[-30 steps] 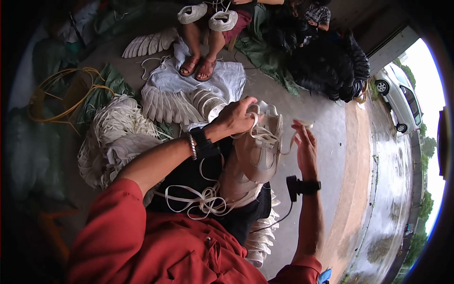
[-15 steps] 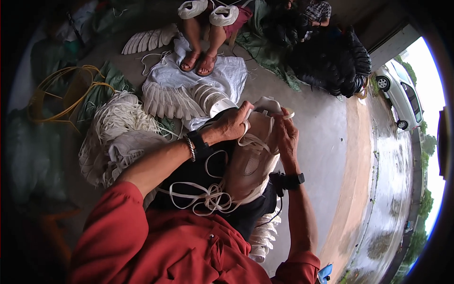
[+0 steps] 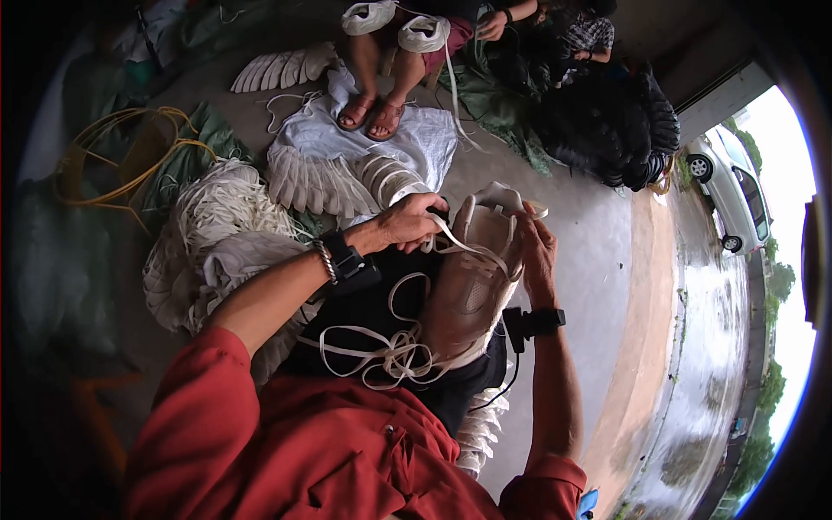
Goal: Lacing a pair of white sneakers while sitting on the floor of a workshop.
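Observation:
A pale shoe upper (image 3: pixel 472 290) lies on my dark-clad lap, its toe toward me and its collar away. White lacing crosses its throat. Just left of the collar, my left hand (image 3: pixel 414 222) pinches a white shoelace (image 3: pixel 449 234), which runs taut toward the upper. My right hand (image 3: pixel 537 256) grips the upper's right edge near the collar, thumb at the top; its other fingers are partly hidden. A loose bundle of white shoelaces (image 3: pixel 399 355) rests on my lap beside the toe.
Stacked white uppers (image 3: pixel 316 184) lie on a white sack (image 3: pixel 425 139) ahead, by a seated person's sandalled feet (image 3: pixel 371 117). At left sit a heap of laces (image 3: pixel 227 204) and a yellow hoop frame (image 3: pixel 130 165). Black uppers (image 3: pixel 607 130) are piled at far right.
My left hand has moved off the collar, left and slightly down, drawing the lace out. The upper's opening shows more. Across from me, the other person's hand has appeared with a hanging lace.

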{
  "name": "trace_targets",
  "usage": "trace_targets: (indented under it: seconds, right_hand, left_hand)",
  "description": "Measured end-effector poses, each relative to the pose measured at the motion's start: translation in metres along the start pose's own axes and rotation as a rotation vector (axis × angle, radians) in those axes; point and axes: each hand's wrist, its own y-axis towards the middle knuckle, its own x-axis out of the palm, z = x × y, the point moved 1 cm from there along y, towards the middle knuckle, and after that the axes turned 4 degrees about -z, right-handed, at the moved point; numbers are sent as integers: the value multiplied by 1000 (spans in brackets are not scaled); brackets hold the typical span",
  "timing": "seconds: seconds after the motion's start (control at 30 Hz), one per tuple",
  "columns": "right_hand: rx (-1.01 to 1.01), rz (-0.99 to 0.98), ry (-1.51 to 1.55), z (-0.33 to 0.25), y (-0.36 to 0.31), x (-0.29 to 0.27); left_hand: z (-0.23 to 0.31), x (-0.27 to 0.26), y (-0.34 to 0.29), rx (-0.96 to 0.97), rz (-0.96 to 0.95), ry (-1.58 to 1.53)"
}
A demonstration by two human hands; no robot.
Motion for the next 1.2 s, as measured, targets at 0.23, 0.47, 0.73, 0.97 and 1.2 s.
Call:
trace_targets:
  seconds: [0.23,0.47,0.73,0.97,1.2]
  right_hand:
    - [150,67,118,-13,-6,-24]
    - [73,169,128,-34,-29,-74]
    - [-163,108,363,-113,-52,-283]
    - [-541,519,485,-195,-163,-446]
    - [53,349,79,-51,-91,-223]
  left_hand:
    - [-15,-42,-21,101,360,355]
    - [14,64,-37,516,159,530]
    - [10,92,-28,395,-17,530]
    - [-2,91,-28,381,-25,508]
    - [-3,83,-29,392,25,348]
